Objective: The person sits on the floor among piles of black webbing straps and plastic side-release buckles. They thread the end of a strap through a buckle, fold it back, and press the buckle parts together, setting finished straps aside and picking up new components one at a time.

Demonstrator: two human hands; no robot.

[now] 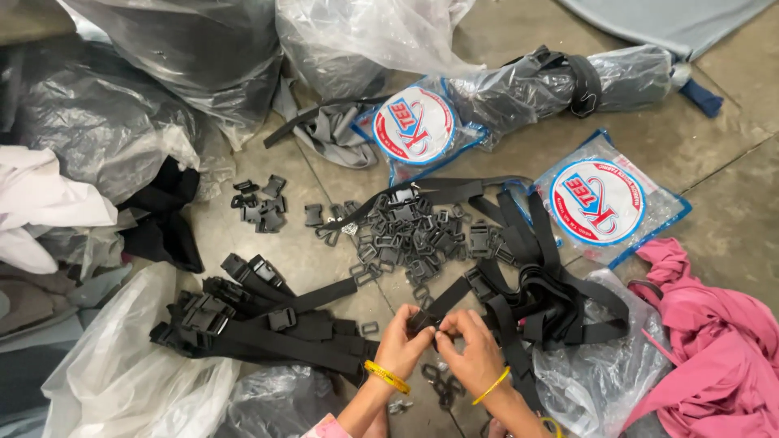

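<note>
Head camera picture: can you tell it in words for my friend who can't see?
Two hands, left hand and right hand, pinch a black strap together over a tiled floor. Loose black buckles, finished straps and plastic bags lie around.

Even, soft daylight, faint shadows, glare on plastic bags (195,49), sharp focus

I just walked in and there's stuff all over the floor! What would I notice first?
First, two hands, the left hand and right hand, pinching a black strap together at the bottom middle. Next, a heap of small black plastic buckles lies in the centre of the floor, with finished straps piled at lower left. A bright pink cloth sits at the lower right.
</note>
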